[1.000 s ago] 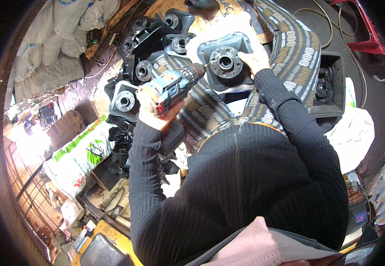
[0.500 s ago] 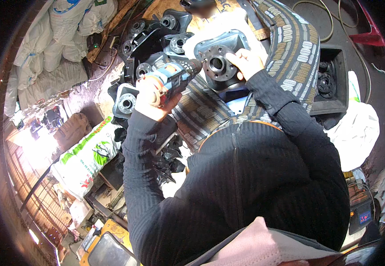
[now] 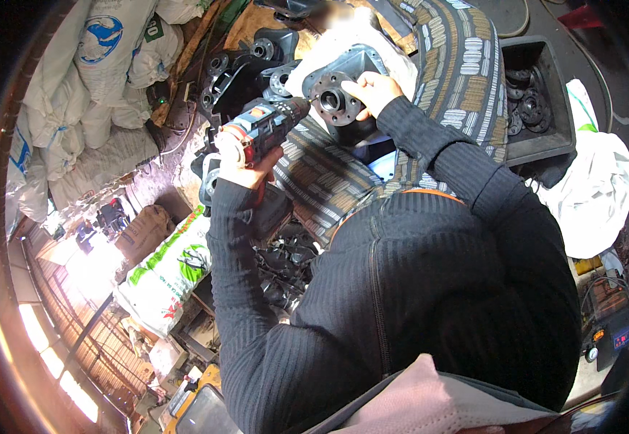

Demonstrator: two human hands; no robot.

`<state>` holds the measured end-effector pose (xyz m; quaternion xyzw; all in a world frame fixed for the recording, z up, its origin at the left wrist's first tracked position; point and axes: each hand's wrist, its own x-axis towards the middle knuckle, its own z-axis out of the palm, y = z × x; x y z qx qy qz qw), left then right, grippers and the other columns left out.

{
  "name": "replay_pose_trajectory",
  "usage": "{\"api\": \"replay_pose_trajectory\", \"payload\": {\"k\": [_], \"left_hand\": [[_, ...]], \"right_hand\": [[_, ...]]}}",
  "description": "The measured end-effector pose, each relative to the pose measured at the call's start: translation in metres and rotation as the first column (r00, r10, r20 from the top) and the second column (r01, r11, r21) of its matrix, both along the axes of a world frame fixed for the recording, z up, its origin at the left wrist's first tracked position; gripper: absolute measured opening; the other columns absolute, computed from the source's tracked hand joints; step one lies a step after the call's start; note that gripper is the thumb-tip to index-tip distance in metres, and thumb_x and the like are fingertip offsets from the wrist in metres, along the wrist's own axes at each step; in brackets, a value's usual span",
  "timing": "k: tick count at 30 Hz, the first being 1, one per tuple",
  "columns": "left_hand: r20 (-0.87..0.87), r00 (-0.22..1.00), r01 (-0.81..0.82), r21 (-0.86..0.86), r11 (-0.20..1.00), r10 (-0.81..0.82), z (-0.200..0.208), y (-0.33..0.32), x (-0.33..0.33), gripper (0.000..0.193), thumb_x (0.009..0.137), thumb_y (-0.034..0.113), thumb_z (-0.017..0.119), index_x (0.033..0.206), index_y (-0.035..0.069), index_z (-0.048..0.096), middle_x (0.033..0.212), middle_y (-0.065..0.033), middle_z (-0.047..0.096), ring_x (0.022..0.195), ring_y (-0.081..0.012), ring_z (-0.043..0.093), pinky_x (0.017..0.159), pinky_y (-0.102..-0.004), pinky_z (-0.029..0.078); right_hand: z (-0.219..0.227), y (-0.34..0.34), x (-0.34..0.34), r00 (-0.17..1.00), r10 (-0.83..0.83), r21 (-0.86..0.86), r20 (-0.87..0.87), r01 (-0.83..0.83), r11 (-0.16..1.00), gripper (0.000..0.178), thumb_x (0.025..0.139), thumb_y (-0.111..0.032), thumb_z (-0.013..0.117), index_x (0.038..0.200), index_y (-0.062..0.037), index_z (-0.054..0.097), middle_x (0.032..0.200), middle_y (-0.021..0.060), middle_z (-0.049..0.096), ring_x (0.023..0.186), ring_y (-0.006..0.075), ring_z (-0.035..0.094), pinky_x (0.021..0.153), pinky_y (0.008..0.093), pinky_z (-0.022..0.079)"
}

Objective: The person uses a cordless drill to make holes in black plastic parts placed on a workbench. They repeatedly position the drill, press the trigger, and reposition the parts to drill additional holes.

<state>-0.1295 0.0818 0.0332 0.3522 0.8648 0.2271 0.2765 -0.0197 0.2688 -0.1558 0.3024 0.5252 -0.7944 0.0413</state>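
My left hand (image 3: 251, 172) is wrapped around the handle of a cordless drill (image 3: 260, 130) with a blue, grey and red body. The drill's black chuck points right, its tip at the left edge of a round metal flange (image 3: 348, 114). The flange has a raised central bore and a ring of holes, and is part of a dark bracket (image 3: 361, 59) standing over my patterned trouser legs (image 3: 466, 58). My right hand (image 3: 374, 94) grips the flange's right rim, thumb and fingers pressed on it. Whether a screw sits at the drill tip is too small to tell.
Several similar dark flanged brackets (image 3: 262, 48) lie at the far left. On the right, a black bin (image 3: 546, 148) holds loose round metal parts. White sacks (image 3: 104, 65) are piled at the upper left, another white bag (image 3: 595, 195) lies at right. Black parts (image 3: 285, 264) lie beside my left arm.
The whole view has shifted, so the drill, flange and bin all appear farther left. Both hands keep their grips, and the drill tip remains at the flange's left edge.
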Motion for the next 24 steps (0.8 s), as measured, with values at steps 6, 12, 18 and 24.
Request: {"api": "replay_pose_trajectory", "payload": {"k": [6, 12, 18, 24], "left_hand": [[-0.047, 0.998, -0.046, -0.025, 0.999, 0.045, -0.012, -0.013, -0.006, 0.044, 0.068, 0.0, 0.067, 0.111, 0.004, 0.059, 0.093, -0.0096, 0.065, 0.086, -0.0202, 0.063, 0.076, -0.0314, 0.05], [-0.093, 0.975, 0.145, -0.413, 0.899, -0.2, -0.029, -0.026, -0.034, 0.041, 0.076, 0.009, 0.066, 0.116, 0.007, 0.057, 0.109, -0.0107, 0.063, 0.099, -0.0206, 0.061, 0.085, -0.0333, 0.049], [-0.074, 0.973, 0.167, -0.419, 0.892, -0.217, -0.032, -0.017, -0.029, 0.039, 0.07, 0.023, 0.072, 0.104, 0.006, 0.062, 0.096, -0.0114, 0.066, 0.088, -0.0247, 0.064, 0.08, -0.0349, 0.051], [-0.076, 0.974, 0.168, -0.378, 0.91, -0.211, -0.034, -0.02, -0.018, 0.041, 0.065, 0.034, 0.077, 0.093, 0.006, 0.066, 0.085, -0.0118, 0.068, 0.079, -0.0283, 0.067, 0.076, -0.0364, 0.054]], "right_hand": [[-0.004, 0.0, 0.007, 0.992, 0.059, 0.04, 0.111, -0.063, 0.997, 0.036, 0.083, -0.035, 0.068, 0.086, 0.0002, 0.061, 0.072, 0.0082, 0.064, 0.054, 0.0169, 0.065, 0.05, 0.0267, 0.05], [-0.009, -0.004, 0.008, 0.967, 0.028, 0.184, 0.253, -0.076, 0.98, 0.04, 0.082, -0.039, 0.068, 0.091, -0.0005, 0.064, 0.073, 0.0083, 0.067, 0.056, 0.0144, 0.064, 0.054, 0.0269, 0.052], [-0.009, 0.0, 0.011, 0.966, 0.034, 0.264, 0.255, -0.103, 0.959, 0.038, 0.081, -0.04, 0.068, 0.088, -0.0023, 0.065, 0.064, 0.0065, 0.065, 0.055, 0.0138, 0.061, 0.058, 0.0284, 0.049], [-0.007, -0.001, 0.017, 0.967, 0.031, 0.284, 0.253, -0.105, 0.953, 0.036, 0.081, -0.038, 0.068, 0.086, -0.0025, 0.065, 0.063, 0.0065, 0.064, 0.057, 0.0143, 0.061, 0.059, 0.0294, 0.049]]}}
